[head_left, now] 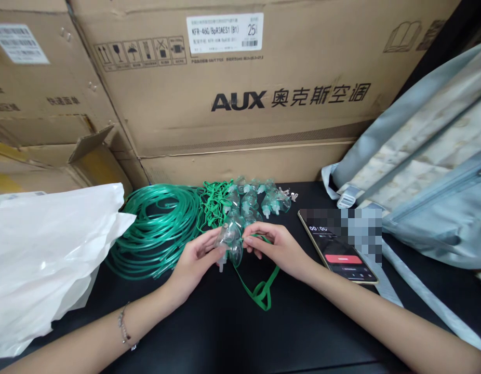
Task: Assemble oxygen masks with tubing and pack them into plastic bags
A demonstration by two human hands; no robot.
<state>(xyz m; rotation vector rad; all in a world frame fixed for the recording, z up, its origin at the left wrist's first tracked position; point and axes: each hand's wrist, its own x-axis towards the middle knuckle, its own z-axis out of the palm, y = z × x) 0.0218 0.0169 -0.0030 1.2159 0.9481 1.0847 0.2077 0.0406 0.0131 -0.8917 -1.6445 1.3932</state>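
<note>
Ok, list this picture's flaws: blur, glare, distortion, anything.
Head view: the white packaging is bright, with little detail; the smallest print on the large carton is soft; square pixelation covers part of the phone; the clear mask in the left hand shows small highlights, its edges hard to trace; the forearms look stretched, perhaps by a wide lens.

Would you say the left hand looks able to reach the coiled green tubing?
Probably yes: the coiled green tubing lies just beside the left hand, nothing between, though that hand holds a translucent breathing mask.

Forearms (373, 317) slant inward, left hand (194, 259) and right hand (281, 249) nearly meeting, fingers (206, 238) bent in pinches.
</note>
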